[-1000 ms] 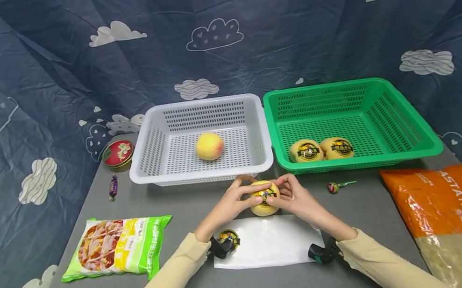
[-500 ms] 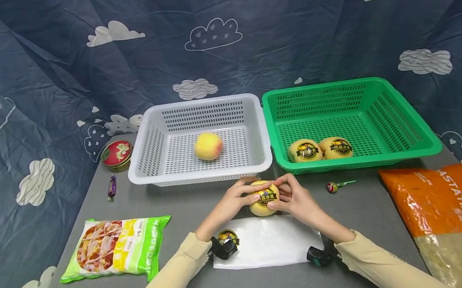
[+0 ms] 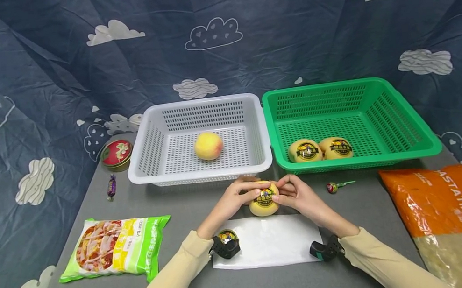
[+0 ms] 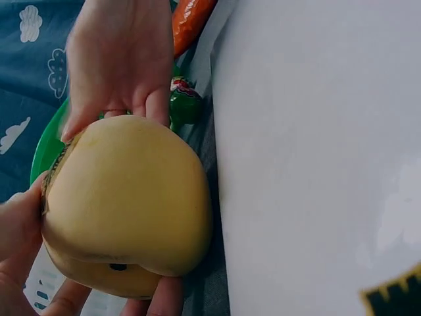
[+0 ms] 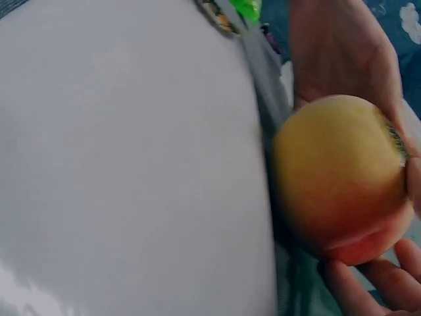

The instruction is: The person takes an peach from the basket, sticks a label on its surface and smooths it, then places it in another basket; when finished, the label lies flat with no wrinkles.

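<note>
Both hands hold a yellow peach (image 3: 264, 209) over the far edge of a white sheet (image 3: 277, 242). My left hand (image 3: 237, 198) grips its left side, my right hand (image 3: 300, 196) its right, thumbs on the front. Between the thumbs shows a round black-and-gold sticker (image 3: 265, 197) on the skin. In the left wrist view the peach (image 4: 128, 191) turns its creased underside to the camera, with the sticker edge-on at left. The right wrist view shows the peach's (image 5: 342, 178) reddish side. Another sticker (image 3: 226, 235) lies at the sheet's left end, partly covered by the left wrist camera.
Behind the hands stand a white basket (image 3: 137, 177) with one peach (image 3: 208, 146) and a green basket (image 3: 421, 145) with two stickered peaches (image 3: 305, 150). Around lie a lollipop (image 3: 333, 187), orange pasta bag (image 3: 444, 206), green food bag (image 3: 115, 247), wrapped candy (image 3: 111, 187) and round tin (image 3: 117, 155).
The peach stays in both hands at nearly the same spot. The thumbs have shifted over the sticker, the right thumb now at its right edge, and more of the print shows.
</note>
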A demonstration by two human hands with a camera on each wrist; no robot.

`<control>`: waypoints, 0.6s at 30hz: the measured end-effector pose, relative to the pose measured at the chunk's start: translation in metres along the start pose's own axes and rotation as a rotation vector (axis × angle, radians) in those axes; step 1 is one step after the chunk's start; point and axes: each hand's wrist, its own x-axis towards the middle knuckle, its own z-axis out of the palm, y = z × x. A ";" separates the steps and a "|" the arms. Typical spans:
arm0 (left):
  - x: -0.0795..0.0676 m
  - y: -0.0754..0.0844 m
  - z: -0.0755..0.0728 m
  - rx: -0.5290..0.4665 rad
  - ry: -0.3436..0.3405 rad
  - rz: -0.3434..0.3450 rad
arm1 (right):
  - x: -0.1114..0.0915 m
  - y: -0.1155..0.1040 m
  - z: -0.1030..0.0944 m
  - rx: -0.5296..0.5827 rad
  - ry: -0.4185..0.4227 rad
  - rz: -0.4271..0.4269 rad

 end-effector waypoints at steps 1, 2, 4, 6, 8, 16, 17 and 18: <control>0.001 -0.002 0.000 -0.005 0.003 -0.011 | 0.001 0.000 0.000 -0.001 0.005 0.000; 0.002 -0.005 0.001 -0.008 0.007 -0.019 | 0.001 0.000 0.000 -0.005 0.012 0.002; 0.004 -0.012 0.003 -0.037 0.017 -0.054 | 0.002 -0.001 -0.001 -0.006 0.017 0.006; 0.007 -0.020 0.004 -0.070 0.030 -0.087 | 0.002 -0.001 -0.001 -0.020 0.016 0.016; 0.009 -0.026 0.005 -0.100 0.041 -0.117 | 0.004 -0.003 -0.001 -0.048 0.019 0.033; 0.011 -0.029 0.007 -0.193 0.058 -0.154 | 0.008 -0.008 0.003 -0.093 0.067 0.070; 0.010 -0.029 0.007 -0.201 0.060 -0.157 | 0.008 -0.008 0.003 -0.095 0.068 0.070; 0.010 -0.029 0.007 -0.206 0.061 -0.160 | 0.007 -0.008 0.003 -0.100 0.067 0.068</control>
